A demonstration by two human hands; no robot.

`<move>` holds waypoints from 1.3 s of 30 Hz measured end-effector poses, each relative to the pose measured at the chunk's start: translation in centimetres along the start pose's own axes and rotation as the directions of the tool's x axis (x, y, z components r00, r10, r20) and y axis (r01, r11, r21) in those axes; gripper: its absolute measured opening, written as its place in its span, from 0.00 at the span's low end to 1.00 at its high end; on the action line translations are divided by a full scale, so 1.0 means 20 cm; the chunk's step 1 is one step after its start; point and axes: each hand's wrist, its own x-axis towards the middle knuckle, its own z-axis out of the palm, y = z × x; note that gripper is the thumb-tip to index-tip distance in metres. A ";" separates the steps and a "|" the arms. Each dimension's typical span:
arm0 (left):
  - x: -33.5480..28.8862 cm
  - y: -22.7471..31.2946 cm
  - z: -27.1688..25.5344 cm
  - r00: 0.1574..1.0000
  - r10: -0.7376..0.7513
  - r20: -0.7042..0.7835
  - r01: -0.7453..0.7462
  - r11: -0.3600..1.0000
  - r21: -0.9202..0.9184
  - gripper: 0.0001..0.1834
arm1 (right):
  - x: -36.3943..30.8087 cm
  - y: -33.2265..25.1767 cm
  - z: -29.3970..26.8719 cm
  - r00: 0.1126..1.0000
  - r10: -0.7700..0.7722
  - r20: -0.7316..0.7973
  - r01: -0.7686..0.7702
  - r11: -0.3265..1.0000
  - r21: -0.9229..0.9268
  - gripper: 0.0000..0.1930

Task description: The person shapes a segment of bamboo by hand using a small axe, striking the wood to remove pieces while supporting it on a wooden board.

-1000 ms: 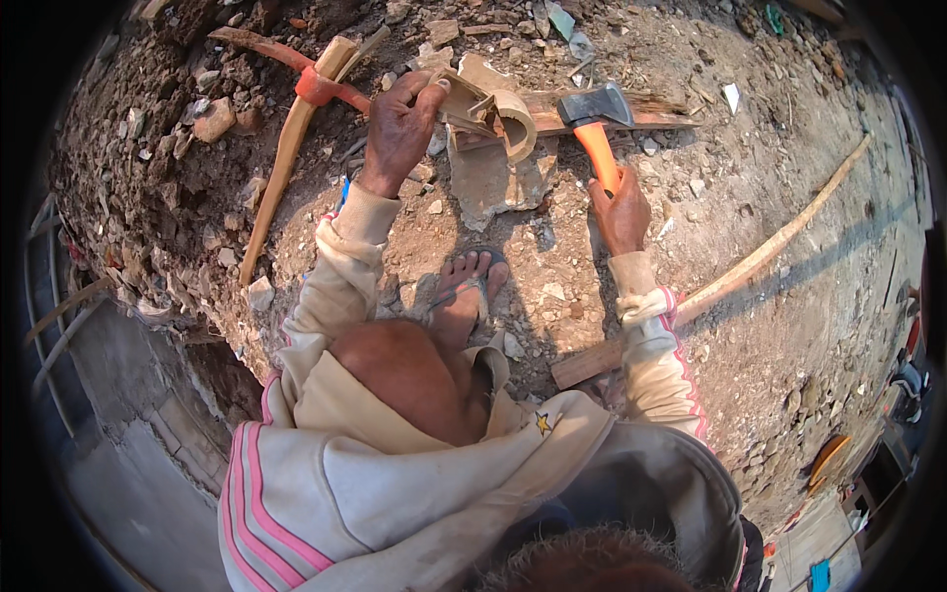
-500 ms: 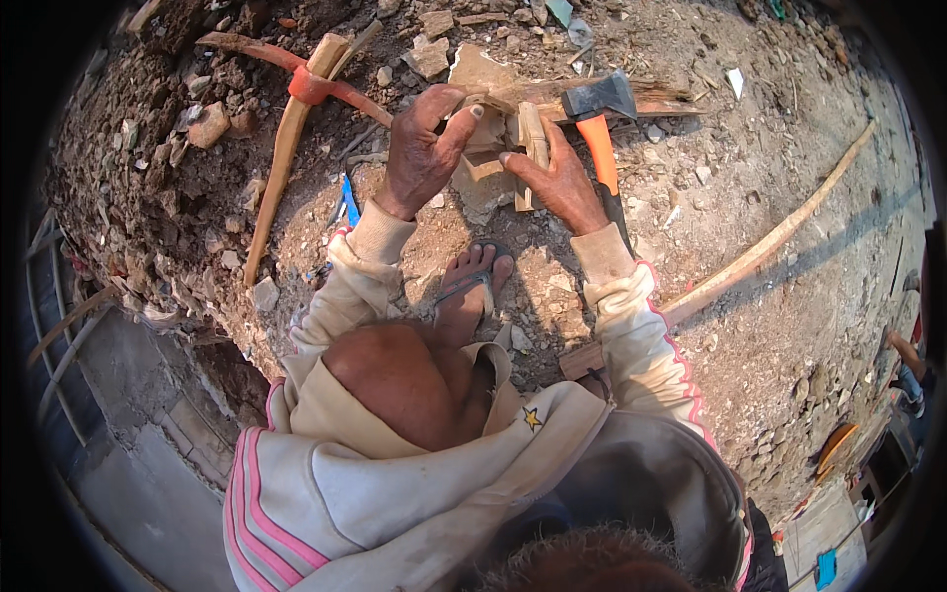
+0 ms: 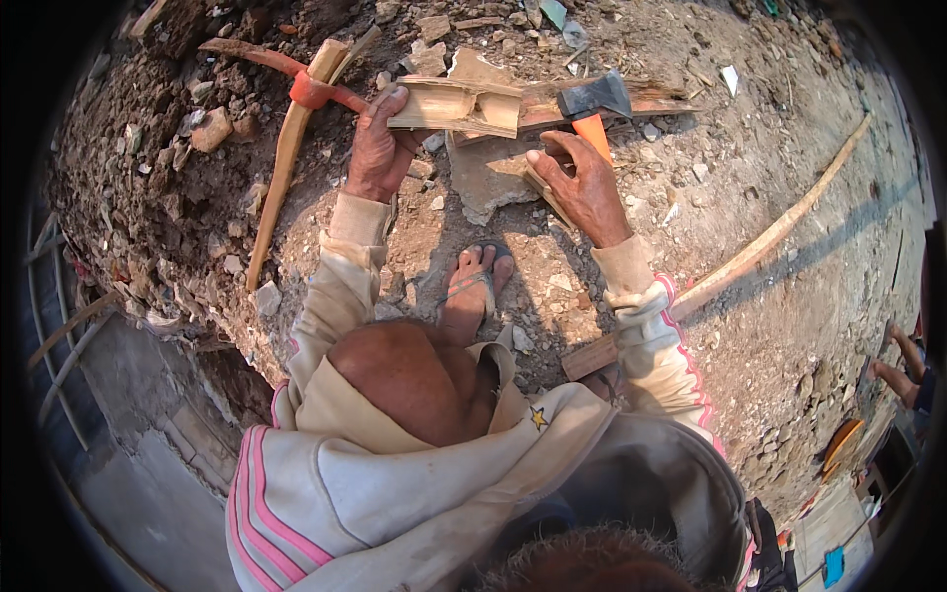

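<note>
In my left hand [image 3: 380, 148] is a pale split piece of wood [image 3: 454, 106], pinched at its left end. Its rough inner face, with a hollow near the right end, is turned up. My right hand [image 3: 584, 189] is closed around another split wood piece [image 3: 548, 197], mostly hidden under the fingers. Just beyond that hand lies a hatchet [image 3: 596, 96], its dark head resting over a rough plank [image 3: 651, 102]. The hatchet's orange handle runs under my right hand. A flat broken slab [image 3: 483, 183] lies on the ground between my hands.
A pickaxe [image 3: 292, 158] with a red head and wooden handle lies at the left, beside stony rubble [image 3: 197, 178]. To the right, a long wooden pole [image 3: 779, 232] slants across the dirt. My sandalled foot [image 3: 466, 296] stands below the slab. Another person's legs [image 3: 900, 370] show at the far right.
My hands have moved apart, each with a wood piece. The left piece has turned to lie crosswise, its inner face showing. My right hand has shifted right and nearer, over the hatchet handle.
</note>
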 end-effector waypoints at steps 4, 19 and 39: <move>0.01 -0.03 0.06 0.998 0.025 -0.056 -0.020 0.995 0.096 0.20 | 0.03 0.10 -0.02 0.975 -0.056 -0.217 -0.008 0.960 -0.280 0.23; 0.24 -0.10 0.13 0.993 -0.061 0.103 -0.039 0.653 0.756 0.22 | -0.02 0.55 -0.18 0.940 0.339 0.030 -0.325 0.920 -0.217 0.34; -0.24 -0.24 0.15 0.958 -0.046 0.282 -0.285 -0.100 0.953 0.31 | -0.02 0.36 -0.09 0.866 0.449 0.222 -0.488 0.657 0.575 0.16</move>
